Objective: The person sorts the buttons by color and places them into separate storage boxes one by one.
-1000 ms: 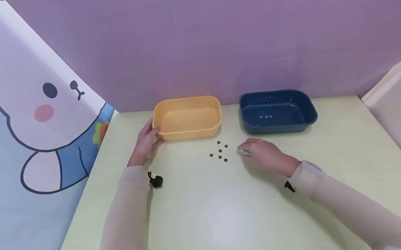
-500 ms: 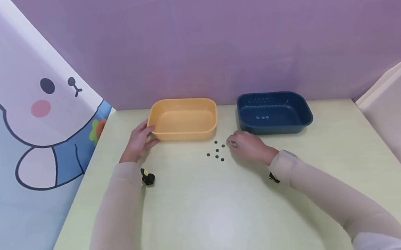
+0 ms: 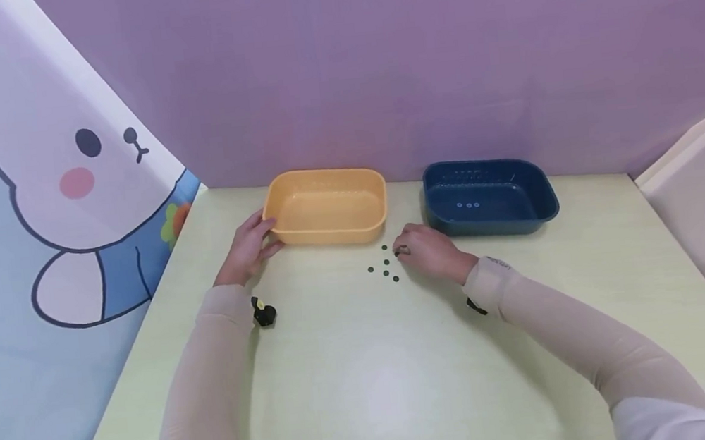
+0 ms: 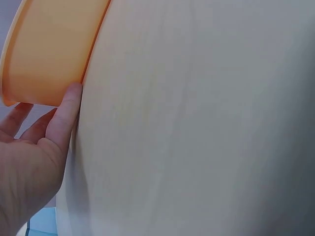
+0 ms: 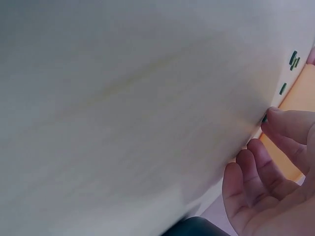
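Note:
My left hand holds the yellow plastic basin at its left end. In the left wrist view the thumb lies against the basin's wall, and the other fingertips touch its far edge. My right hand is at the loose discs, just in front of the dark blue basin. Its thumb and index finger pinch a small dark green disc close to the tabletop; the other fingers are bent beside it. Several like discs lie to its left, flat on the table.
Three small pale rings or discs lie on the floor of the blue basin. Both basins stand at the back of the pale table, against a purple backdrop. A panel with a cartoon animal stands at left.
My right hand has moved left and slightly back to the rightmost disc, and its thumb and index finger have come together on it. My left hand stays on the yellow basin.

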{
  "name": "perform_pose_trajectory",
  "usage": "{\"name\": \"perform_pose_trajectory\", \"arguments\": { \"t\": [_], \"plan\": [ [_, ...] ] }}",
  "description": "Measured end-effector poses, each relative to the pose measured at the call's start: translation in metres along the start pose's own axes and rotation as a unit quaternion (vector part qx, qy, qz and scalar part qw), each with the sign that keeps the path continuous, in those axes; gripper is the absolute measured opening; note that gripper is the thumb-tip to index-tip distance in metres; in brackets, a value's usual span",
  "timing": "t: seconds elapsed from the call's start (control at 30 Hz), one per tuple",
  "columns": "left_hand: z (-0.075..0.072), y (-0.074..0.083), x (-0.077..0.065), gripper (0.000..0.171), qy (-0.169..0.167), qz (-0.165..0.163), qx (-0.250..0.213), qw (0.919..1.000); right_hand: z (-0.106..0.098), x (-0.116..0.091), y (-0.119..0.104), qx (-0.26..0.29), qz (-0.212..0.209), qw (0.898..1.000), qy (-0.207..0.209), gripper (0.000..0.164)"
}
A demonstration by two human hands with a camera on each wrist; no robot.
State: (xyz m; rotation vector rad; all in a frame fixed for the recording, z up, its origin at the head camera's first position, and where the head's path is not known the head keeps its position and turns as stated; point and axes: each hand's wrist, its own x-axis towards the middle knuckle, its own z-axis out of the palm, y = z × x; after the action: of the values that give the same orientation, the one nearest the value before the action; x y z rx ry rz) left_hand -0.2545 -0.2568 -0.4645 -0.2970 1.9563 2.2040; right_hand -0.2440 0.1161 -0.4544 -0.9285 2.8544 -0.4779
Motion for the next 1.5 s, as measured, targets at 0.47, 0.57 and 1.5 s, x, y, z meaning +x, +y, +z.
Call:
{"name": "perform_pose_trajectory", "arguments": {
  "t": [0.47, 0.57, 1.5],
  "plan": [
    [-0.01, -0.011, -0.014, 0.059, 0.008, 0.005, 0.0, 1.0, 0.002, 0.008, -0.012, -0.02, 0.006, 0.999, -0.038, 0.01],
    [-0.011, -0.012, -0.015, 0.058, 0.011, 0.006, -0.001, 0.9999, 0.003, 0.012, -0.014, -0.011, 0.023, 0.998, -0.062, 0.012],
    [-0.002, -0.008, -0.001, 0.059, 0.009, 0.007, -0.012, 0.9999, -0.05, 0.024, -0.013, 0.28, 0.012, 0.959, -0.045, 0.01]
  ]
}}
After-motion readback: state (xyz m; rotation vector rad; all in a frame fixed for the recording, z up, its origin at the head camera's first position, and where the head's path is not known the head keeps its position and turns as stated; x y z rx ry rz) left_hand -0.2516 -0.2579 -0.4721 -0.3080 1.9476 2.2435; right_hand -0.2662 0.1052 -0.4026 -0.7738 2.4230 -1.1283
